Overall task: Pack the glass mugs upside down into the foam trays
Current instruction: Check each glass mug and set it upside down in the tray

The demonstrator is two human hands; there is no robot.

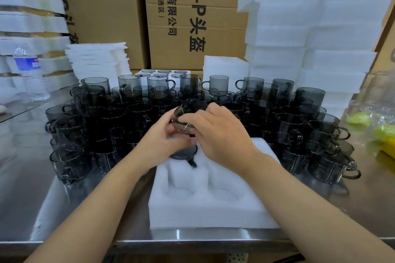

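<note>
Holding one glass mug [189,111] in both hands, we curl our left hand [159,139] under it and pinch its near end with our right hand [220,132]. It lies tilted, axis running away from us, just above the foam tray [213,213], whose far-left pocket already holds an inverted mug [183,153]; the free pockets [226,196] lie nearer us.

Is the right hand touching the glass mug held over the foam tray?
Touching. Head view: the fingers of the right hand curl over the smoked glass mug; no gap shows.
</note>
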